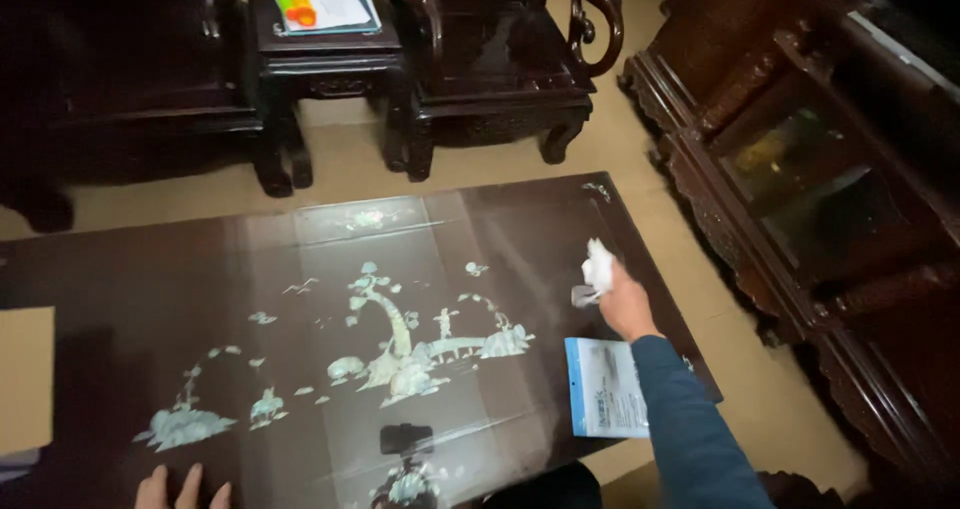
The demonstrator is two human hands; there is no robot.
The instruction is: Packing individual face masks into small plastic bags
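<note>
Dark carved armchair, small side table, glass-fronted cabinet around inlaid table; beige floor.

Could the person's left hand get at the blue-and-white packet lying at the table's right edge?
Probably not without shifting: the left hand rests at the near left edge of the dark inlaid wooden table, the blue-and-white packet lies far across, beside the right forearm.

On the table: cloth under right hand near right edge, paper just behind it; left hand at near edge. Beyond table, chair.
</note>
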